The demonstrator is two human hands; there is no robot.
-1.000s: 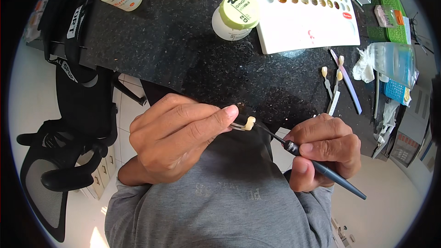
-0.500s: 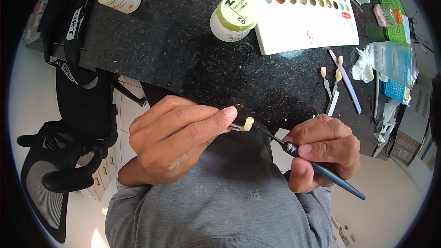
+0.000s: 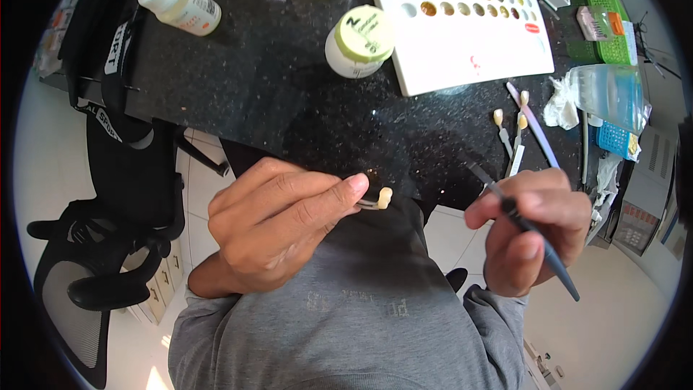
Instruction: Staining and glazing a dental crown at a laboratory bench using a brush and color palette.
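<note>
My left hand [image 3: 278,220] is closed, with the thumb pressed against the fingers, on a thin metal holder, likely tweezers [image 3: 367,205]. At its tip sits a small cream-coloured dental crown [image 3: 385,198], just above the shirt and the table's near edge. My right hand [image 3: 538,224] pinches a slim brush [image 3: 557,264] with a dark blue-grey handle. The brush's thin end points up and left, well apart from the crown. Beyond that hand, tooth-shaped shade tabs [image 3: 498,117] on metal stems lie beside a lilac stick [image 3: 538,130].
A white palette [image 3: 440,58] with several coloured wells lies at the back of the black speckled table [image 3: 253,79]. Beside it stands a jar with a pale green lid [image 3: 364,35]. A dropper bottle [image 3: 189,11] is further left. At right are crumpled tissue [image 3: 561,105] and a clear container [image 3: 610,97].
My right hand has moved right with the brush, whose tip has come away from the crown and turned upward. My left hand still holds the crown in nearly the same place.
</note>
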